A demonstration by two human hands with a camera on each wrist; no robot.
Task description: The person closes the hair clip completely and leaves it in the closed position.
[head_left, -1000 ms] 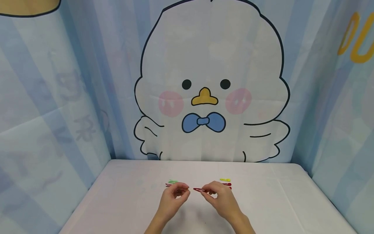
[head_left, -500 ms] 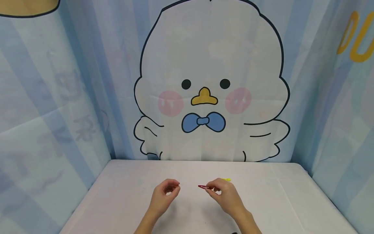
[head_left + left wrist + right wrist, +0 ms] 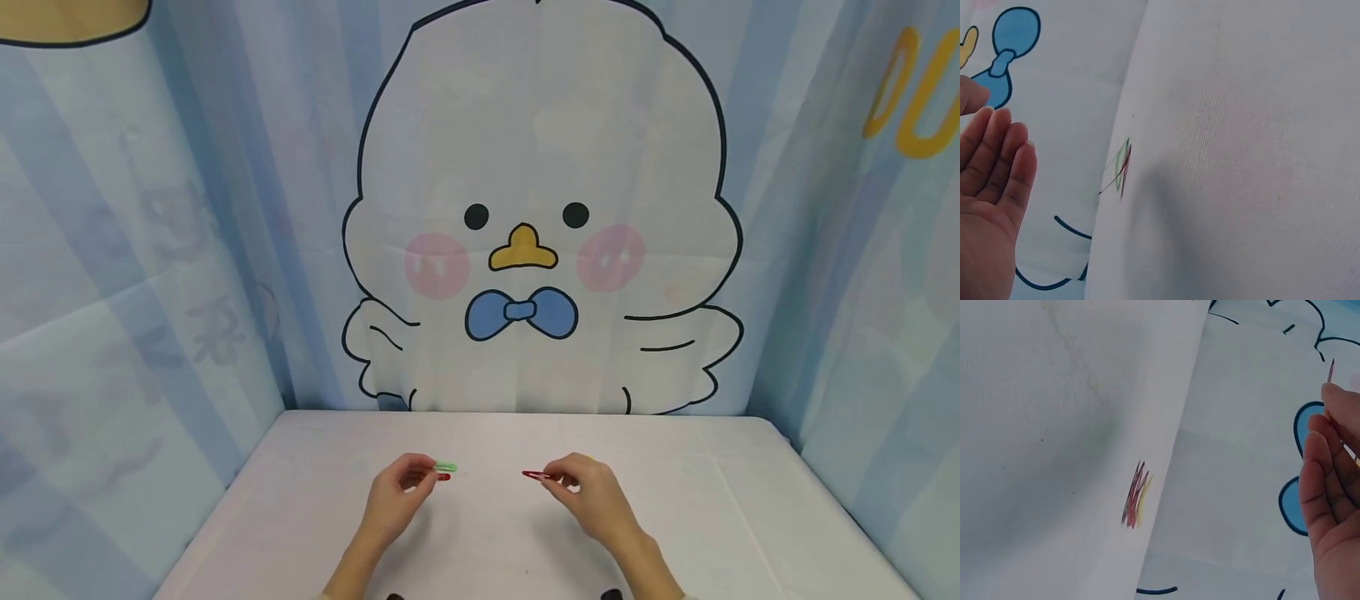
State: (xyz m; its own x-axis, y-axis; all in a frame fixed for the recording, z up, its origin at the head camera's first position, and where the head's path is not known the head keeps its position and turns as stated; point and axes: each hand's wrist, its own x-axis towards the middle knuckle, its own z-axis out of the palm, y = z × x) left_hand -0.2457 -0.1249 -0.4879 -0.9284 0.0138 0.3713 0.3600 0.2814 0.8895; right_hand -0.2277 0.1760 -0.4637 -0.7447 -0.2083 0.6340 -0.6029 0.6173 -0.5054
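My right hand [image 3: 592, 496] pinches a dark red snap hair clip [image 3: 535, 475] between thumb and fingertips, above the table. The clip's tip [image 3: 1332, 367] sticks up past the thumb in the right wrist view. My left hand [image 3: 399, 498] hovers to the left with thumb and fingertips close together, and nothing shows between them. Beyond its fingers lie a green hair clip [image 3: 446, 467] and a red hair clip [image 3: 443, 477], partly hidden. In the left wrist view, the left fingers [image 3: 1007, 153] are fairly straight. The two hands are apart.
Several red hair clips [image 3: 1130, 497] and a yellow hair clip [image 3: 1145, 500] lie on the table, hidden behind my right hand in the head view. The white-covered table [image 3: 712, 517] ends at a printed curtain [image 3: 660, 367]. Dark objects show at the bottom edge.
Both hands have moved apart, left hand leftward and right hand rightward with the red clip. The green and red clips at left are in sight again; the yellow clip is now covered.
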